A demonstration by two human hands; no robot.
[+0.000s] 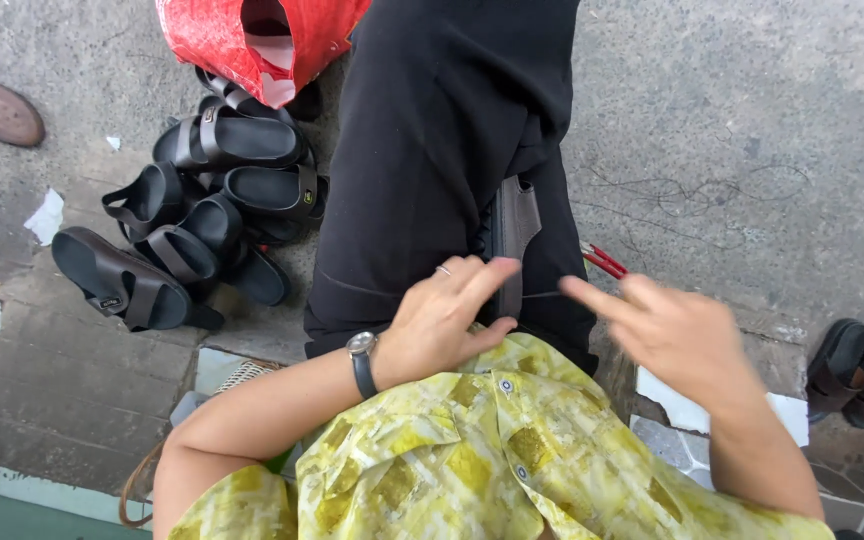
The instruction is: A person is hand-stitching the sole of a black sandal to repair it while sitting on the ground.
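The left hand [442, 320] rests on the person's lap with its fingers spread and lightly curved. The fingertips touch the near end of a brown leather strap piece [514, 235] that lies along the black trousers [432, 150]. The thumb sits under the strap's near end; whether it pinches the strap cannot be told. A ring shows on one finger, and a dark wristwatch [361, 358] sits on the wrist behind the hand.

The right hand [672, 330] hovers just right of the strap, apart from it, with the index finger pointing toward the left hand and the other fingers loosely bent. It holds nothing. The hand is motion-blurred.

Beyond the right hand, close to its fingertips, a pair of red handles [602, 260] lies on the concrete ground [752, 120], partly hidden by the leg. The ground beyond and to the right of that hand is open and bare except for faint scratches. To the far right of the right hand, black footwear [857, 370] stands at the picture edge.

Left of the left hand, well apart, a heap of black sandals [202, 210] crowds the ground, with a brown sandal [117, 280] nearest. Beyond that heap is a red bag [252, 40]. A yellow patterned shirt [472, 450] fills the space below both hands.
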